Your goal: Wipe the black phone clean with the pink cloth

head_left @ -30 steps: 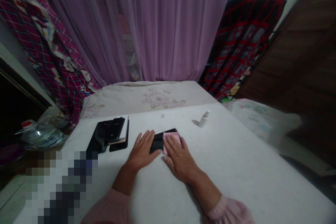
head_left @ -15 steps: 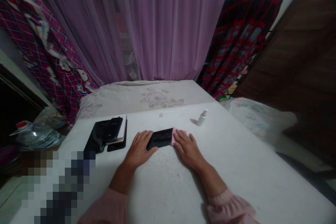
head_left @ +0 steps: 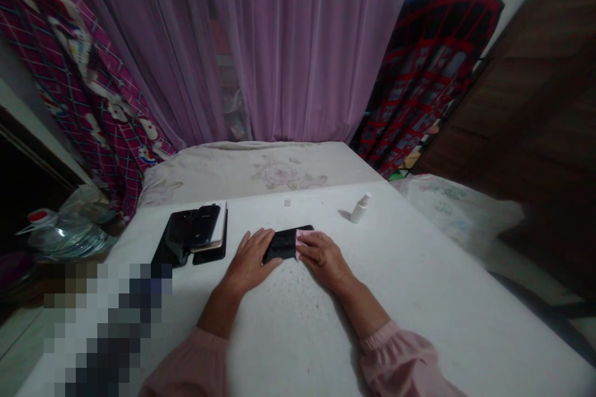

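A black phone [head_left: 283, 243] lies flat on the white tabletop in front of me. My left hand [head_left: 251, 258] braces its left end, with the thumb at the near edge and the fingers at the far edge. Pinched in my right hand [head_left: 325, 258] is a pink cloth [head_left: 302, 236], pressed on the right part of the phone's surface. My right fingers are bent and cover much of the cloth. A white spray bottle [head_left: 360, 211] stands upright beyond my right hand.
Left of my hands, a dark phone [head_left: 205, 225] rests on a stack of devices, beside a larger black glossy device [head_left: 174, 239]. A small pale square [head_left: 287, 203] lies farther back. Flowered cloth [head_left: 279, 172] covers the far end; a water bottle [head_left: 60, 236] is off the left side.
My right hand has slid the pink cloth left along the phone, and its fingers went from flat to bent. The phone's right end now shows. The left hand stays at its end.
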{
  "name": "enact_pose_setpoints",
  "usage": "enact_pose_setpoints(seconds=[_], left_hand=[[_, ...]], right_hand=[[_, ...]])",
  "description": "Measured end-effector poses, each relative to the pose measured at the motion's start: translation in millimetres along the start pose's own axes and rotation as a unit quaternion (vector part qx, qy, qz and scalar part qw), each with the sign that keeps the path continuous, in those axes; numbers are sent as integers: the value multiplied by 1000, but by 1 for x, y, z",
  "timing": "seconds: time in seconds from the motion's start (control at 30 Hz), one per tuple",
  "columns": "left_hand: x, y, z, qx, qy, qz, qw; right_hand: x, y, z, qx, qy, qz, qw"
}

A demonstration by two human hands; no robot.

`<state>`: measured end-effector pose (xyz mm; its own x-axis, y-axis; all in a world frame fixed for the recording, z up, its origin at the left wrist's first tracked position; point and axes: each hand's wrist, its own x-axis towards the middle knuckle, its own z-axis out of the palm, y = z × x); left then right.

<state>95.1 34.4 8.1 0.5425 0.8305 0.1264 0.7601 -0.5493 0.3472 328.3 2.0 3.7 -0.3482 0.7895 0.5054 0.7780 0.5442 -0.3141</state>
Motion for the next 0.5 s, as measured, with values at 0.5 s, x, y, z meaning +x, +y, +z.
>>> enact_pose_setpoints(seconds=[0.5], left_hand=[[-1,0,1,-3,15,4,1000]], right_hand=[[-13,17,-6,-1,21,58,998]])
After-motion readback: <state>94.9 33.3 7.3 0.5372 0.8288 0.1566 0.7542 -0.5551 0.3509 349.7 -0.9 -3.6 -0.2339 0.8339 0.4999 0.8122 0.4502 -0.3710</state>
